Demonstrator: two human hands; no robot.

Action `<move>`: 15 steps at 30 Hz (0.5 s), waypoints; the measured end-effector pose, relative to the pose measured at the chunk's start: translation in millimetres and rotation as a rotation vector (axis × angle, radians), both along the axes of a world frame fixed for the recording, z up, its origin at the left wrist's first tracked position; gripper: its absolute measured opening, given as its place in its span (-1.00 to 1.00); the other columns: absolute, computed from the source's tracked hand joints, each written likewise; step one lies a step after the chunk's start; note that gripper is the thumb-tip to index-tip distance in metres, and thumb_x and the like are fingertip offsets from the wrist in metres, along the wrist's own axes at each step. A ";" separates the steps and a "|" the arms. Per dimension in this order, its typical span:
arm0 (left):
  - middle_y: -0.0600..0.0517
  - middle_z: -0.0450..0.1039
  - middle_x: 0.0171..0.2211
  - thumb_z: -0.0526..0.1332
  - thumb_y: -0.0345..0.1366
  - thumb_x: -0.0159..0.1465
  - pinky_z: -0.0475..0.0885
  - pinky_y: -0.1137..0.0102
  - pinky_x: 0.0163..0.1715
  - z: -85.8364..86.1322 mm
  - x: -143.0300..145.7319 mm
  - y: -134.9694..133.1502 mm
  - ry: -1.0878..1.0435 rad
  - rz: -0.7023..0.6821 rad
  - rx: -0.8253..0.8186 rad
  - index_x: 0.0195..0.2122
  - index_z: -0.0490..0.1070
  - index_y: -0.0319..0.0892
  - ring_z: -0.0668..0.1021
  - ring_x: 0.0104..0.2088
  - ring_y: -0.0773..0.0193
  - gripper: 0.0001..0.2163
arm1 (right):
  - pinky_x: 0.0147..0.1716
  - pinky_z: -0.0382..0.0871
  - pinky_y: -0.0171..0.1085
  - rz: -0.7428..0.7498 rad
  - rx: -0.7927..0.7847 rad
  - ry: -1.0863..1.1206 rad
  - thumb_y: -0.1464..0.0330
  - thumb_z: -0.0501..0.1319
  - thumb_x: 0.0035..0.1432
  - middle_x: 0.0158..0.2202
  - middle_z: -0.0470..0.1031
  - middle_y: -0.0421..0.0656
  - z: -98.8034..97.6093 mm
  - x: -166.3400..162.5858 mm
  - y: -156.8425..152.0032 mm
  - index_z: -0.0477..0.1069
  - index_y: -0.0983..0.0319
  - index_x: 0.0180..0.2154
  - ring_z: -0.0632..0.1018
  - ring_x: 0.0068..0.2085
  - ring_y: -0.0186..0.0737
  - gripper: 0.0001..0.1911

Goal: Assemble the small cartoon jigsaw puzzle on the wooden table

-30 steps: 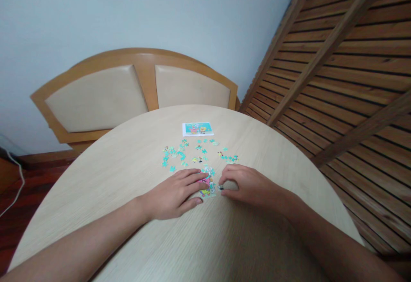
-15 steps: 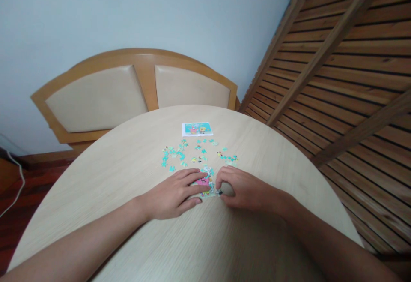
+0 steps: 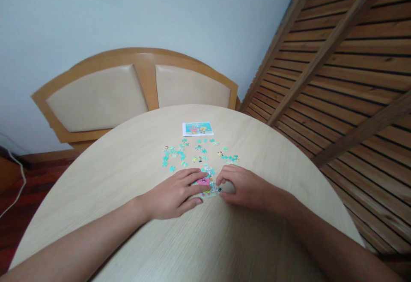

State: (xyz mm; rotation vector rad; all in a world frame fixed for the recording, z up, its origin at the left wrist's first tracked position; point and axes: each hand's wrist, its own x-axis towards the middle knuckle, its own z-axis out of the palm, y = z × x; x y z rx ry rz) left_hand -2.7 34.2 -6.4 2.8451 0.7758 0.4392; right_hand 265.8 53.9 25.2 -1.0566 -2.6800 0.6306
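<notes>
A partly joined jigsaw puzzle, with a pink cartoon figure on it, lies flat near the middle of the table. My left hand rests palm down over its left side, fingers stretched out and apart. At the right edge of the joined part, my right hand is curled, thumb and fingertips around a small puzzle piece with dark and pale markings. The piece appears to touch the joined part; its exact fit is too small to make out.
Loose turquoise puzzle pieces lie beyond my left hand, with more pieces beyond my right. Farther back is a picture card on the round table. A padded bench back and slatted wooden panel stand beyond the table.
The puzzle piece at my right fingertips has closed the small gap to the joined part. My left hand stays almost still on the puzzle.
</notes>
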 end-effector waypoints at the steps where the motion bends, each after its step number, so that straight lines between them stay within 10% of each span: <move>1: -0.13 0.25 0.31 0.10 -0.16 0.45 0.25 0.00 0.28 -0.3 -0.1 0.0 0.006 0.003 0.005 0.28 0.29 -0.07 0.27 0.32 -0.04 -0.61 | -0.03 0.33 -0.17 -0.002 -0.001 0.000 0.46 0.27 0.03 -0.17 0.54 -0.13 0.0 0.7 0.3 0.47 0.21 -0.20 0.51 -0.08 -0.11 -0.77; 15: -0.14 0.22 0.33 0.09 -0.13 0.46 0.25 -0.01 0.29 -3.4 0.1 -0.2 0.021 0.022 0.036 0.29 0.26 -0.11 0.20 0.37 -0.07 -0.59 | 0.00 0.33 -0.16 -0.041 -0.045 0.032 0.44 0.30 0.07 -0.20 0.56 -0.14 -3.3 1.6 2.4 0.50 0.23 -0.26 0.52 -0.09 -0.11 -0.86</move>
